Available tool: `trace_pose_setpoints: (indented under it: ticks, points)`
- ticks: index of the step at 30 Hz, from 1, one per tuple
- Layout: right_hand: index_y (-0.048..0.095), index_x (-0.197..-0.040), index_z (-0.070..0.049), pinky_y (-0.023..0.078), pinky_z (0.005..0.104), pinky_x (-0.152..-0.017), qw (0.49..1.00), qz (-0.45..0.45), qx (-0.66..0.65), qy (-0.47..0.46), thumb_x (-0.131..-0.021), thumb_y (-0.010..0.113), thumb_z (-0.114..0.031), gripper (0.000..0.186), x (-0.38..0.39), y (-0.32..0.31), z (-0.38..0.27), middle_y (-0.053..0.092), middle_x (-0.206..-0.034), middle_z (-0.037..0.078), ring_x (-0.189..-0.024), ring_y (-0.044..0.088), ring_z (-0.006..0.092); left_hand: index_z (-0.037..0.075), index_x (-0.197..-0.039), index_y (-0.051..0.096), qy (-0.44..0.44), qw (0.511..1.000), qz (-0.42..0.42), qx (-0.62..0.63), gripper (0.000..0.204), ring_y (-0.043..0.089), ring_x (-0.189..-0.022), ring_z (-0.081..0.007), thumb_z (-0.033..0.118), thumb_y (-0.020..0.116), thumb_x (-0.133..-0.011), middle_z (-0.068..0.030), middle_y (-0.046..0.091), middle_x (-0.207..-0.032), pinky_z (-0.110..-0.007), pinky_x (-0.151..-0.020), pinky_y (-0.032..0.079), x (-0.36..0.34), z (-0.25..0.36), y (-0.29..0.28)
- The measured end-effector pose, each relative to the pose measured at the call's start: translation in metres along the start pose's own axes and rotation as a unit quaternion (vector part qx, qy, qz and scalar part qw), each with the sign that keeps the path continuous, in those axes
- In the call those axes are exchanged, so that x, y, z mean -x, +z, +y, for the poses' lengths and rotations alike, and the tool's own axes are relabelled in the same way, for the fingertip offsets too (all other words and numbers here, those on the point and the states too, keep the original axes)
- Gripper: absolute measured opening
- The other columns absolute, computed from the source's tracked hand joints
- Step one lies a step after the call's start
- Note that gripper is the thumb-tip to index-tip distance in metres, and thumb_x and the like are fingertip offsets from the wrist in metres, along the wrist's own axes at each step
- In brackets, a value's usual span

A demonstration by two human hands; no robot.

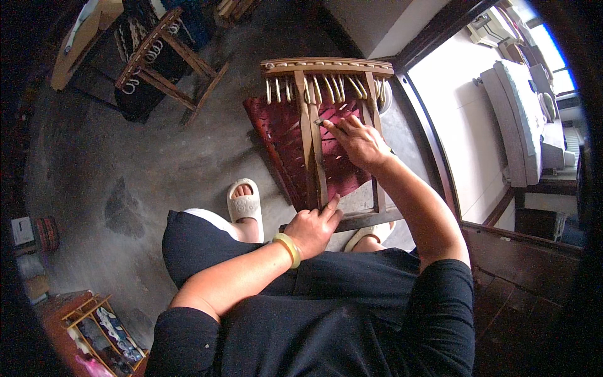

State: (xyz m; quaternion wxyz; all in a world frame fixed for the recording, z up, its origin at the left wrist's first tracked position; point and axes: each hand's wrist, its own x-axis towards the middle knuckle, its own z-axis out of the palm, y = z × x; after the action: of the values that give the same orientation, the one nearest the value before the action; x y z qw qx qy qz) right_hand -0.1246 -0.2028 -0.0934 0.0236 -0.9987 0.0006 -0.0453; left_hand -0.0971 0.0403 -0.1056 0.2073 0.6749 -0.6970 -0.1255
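While left grip (309, 233), closure unclear, touches wooden frame (326, 70), right grip (362, 143) pinches small grey piece (319, 122).

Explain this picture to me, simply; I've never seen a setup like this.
There is no machine here, just a person's two bare hands. The single picture comes from a wide camera worn on the person's head, looking down, which is why straight edges bend near the rim.

In front is a wooden frame with white loops hanging from its far bar. A dark red sheet shows beneath it, above the grey floor. The left hand, below a yellow bracelet, touches the frame's near end. The right hand seems to pinch a small object by a middle slat; it is too small to name.
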Motion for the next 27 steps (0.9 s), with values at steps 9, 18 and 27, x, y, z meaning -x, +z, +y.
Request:
trace_pose_setpoints:
  ticks: [9,18,27]
  points:
    - [0.042,-0.134,-0.007,0.05,0.0356,-0.069,1.0,0.013,0.006,-0.023,-0.08,0.056,-0.023,0.058,0.01,-0.004,-0.006,0.053,-0.103,0.011,-0.096,0.05,0.0272,0.004,-0.109,0.058,0.002,1.0,0.001,0.003,0.046,0.062,-0.064,-0.0252,0.014,0.062,-0.064,-0.0211,0.049,-0.127,-0.034,-0.059,0.052,-0.001,0.001,-0.003]
    - [0.04,-0.134,-0.004,0.051,0.0356,-0.074,0.998,-0.053,-0.002,-0.014,-0.082,0.053,-0.021,0.056,0.015,-0.01,-0.013,0.054,-0.113,0.013,-0.105,0.049,0.0278,0.004,-0.107,0.057,-0.001,1.0,0.015,0.016,0.043,0.062,-0.062,-0.0263,0.013,0.061,-0.065,-0.0206,0.05,-0.125,-0.036,-0.059,0.051,-0.002,0.001,-0.002]
    - [0.042,-0.134,-0.005,0.05,0.0346,-0.079,0.998,-0.02,0.021,-0.056,-0.08,0.05,-0.018,0.056,0.03,0.0,-0.011,0.051,-0.124,0.016,-0.118,0.045,0.0266,0.005,-0.106,0.055,-0.004,1.0,0.007,0.017,0.041,0.062,-0.061,-0.0277,0.012,0.06,-0.066,-0.02,0.05,-0.123,-0.038,-0.059,0.052,-0.002,0.0,-0.001]
